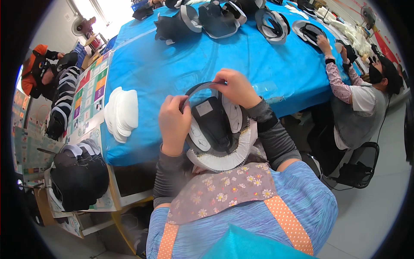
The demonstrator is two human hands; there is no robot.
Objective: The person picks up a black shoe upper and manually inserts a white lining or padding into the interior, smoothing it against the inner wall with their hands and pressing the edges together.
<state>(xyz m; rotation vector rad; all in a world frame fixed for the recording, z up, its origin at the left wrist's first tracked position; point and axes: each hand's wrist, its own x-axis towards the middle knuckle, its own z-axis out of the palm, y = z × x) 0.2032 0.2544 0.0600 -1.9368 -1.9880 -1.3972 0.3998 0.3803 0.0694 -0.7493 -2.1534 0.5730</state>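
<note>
In front of my chest is a black, cap-like fabric piece point(211, 123), its hollow inside turned up toward me. A thick white padded band point(224, 159) curves along its near edge. White oval panels point(199, 137) with thin cord loops line its sides, and a pale label point(204, 108) is on the dark middle. My left hand point(174, 125) pinches the far-left part of its grey-black rim. With fingers closed, my right hand point(237, 88) grips the same rim at the far side. The rim stretches between the two hands.
A stack of white shaped pads point(120, 114) lies on the blue-covered table point(172, 64), left of my hands. Similar black-and-white pieces point(220, 19) sit along the far side. More black pieces point(79, 177) are piled at left. A co-worker point(358, 93) sits at right; another person point(41, 71) is far left.
</note>
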